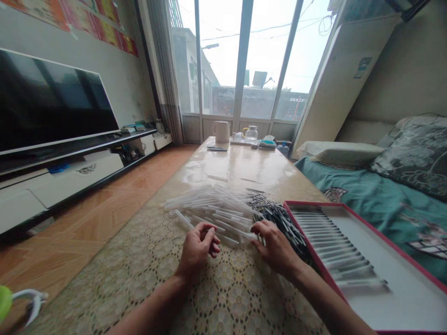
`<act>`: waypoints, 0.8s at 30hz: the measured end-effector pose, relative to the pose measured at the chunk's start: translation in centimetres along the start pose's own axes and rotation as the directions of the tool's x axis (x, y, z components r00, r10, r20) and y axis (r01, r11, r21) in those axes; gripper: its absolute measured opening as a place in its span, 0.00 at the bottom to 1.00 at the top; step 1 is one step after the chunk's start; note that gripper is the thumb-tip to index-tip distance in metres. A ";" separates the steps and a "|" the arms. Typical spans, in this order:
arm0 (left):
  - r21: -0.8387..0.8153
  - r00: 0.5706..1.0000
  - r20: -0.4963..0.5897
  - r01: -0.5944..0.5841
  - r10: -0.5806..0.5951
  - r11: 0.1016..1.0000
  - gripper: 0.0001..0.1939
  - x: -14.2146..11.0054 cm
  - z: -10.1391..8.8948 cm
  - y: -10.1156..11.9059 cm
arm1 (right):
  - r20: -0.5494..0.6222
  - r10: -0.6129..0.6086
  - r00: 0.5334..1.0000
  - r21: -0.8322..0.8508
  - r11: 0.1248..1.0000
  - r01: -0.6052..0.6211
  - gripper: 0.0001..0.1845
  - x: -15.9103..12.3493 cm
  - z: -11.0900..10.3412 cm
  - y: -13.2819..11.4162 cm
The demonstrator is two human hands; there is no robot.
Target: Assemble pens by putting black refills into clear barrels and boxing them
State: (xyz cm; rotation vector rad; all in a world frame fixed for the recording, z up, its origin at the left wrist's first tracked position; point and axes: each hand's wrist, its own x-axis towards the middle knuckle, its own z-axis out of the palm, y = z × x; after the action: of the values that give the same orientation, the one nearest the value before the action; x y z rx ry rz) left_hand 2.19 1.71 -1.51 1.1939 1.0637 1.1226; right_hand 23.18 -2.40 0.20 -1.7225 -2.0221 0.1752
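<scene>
A loose heap of clear plastic pen barrels [216, 204] lies on the table in front of both hands. At its near left edge is my left hand [199, 244], fingers curled and thumb pressed to the index finger; whatever is in that pinch is hidden. My right hand [274, 244] pinches the end of one clear pen barrel [240, 230] at the heap's right side. Just beyond that hand lies a pile of dark, thin pen refills [275, 216]. To the right, a red-edged box [394, 260] holds a row of pens [335, 242] with dark tips, laid side by side.
The long table [223, 298] has a patterned cover. At its far end stand a beige kettle [221, 132], a glass jug [251, 133] and a tissue pack [267, 143]. A bed or sofa with a teal cover [324, 179] borders the right side.
</scene>
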 end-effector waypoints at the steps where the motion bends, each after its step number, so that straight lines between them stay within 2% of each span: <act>1: 0.012 1.000 0.009 -0.001 0.001 1.000 0.12 0.0 0.0 0.0 | -0.015 -0.001 1.000 -0.011 1.000 0.001 0.06 0.1 0.4 -0.3; 7: 0.059 0.999 0.042 -0.015 0.013 0.998 0.11 -0.2 0.1 -0.1 | -0.098 -0.024 0.995 0.031 0.999 0.027 0.06 -0.3 1.3 0.1; 10: 0.082 0.999 0.042 -0.024 0.021 0.996 0.11 -0.3 0.3 0.0 | -0.173 -0.001 0.985 0.126 0.992 0.023 0.07 -0.5 0.8 0.8; 12: 0.074 0.997 0.083 -0.013 0.006 0.997 0.12 -0.4 0.4 0.0 | -0.207 0.048 0.977 0.223 0.975 0.000 0.07 -0.7 0.5 0.8; 14: 0.012 0.983 0.178 0.041 -0.042 0.999 0.14 -0.5 0.6 0.1 | -0.209 0.057 0.976 0.306 0.952 0.010 0.06 -0.8 0.5 0.5; 17: -0.146 0.951 0.286 0.163 -0.116 0.976 0.20 -0.7 0.8 0.1 | -0.185 -0.018 0.983 0.342 0.936 0.082 0.04 -1.1 0.7 -0.6; 21: -0.299 0.932 0.326 0.262 -0.160 0.918 0.19 -0.8 0.7 0.2 | -0.162 -0.102 0.982 0.335 0.930 0.152 0.06 -1.3 0.9 -2.2; 24: -0.374 0.927 0.326 0.307 -0.186 0.875 0.14 -0.7 0.6 0.3 | -0.154 -0.126 0.980 0.323 0.931 0.171 0.05 -1.2 0.5 -2.0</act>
State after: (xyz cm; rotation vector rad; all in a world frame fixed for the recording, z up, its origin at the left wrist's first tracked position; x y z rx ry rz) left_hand 2.63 1.00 -1.17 0.8124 0.6859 0.8882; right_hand 21.28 -3.86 0.25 -1.3305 -1.8905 0.3270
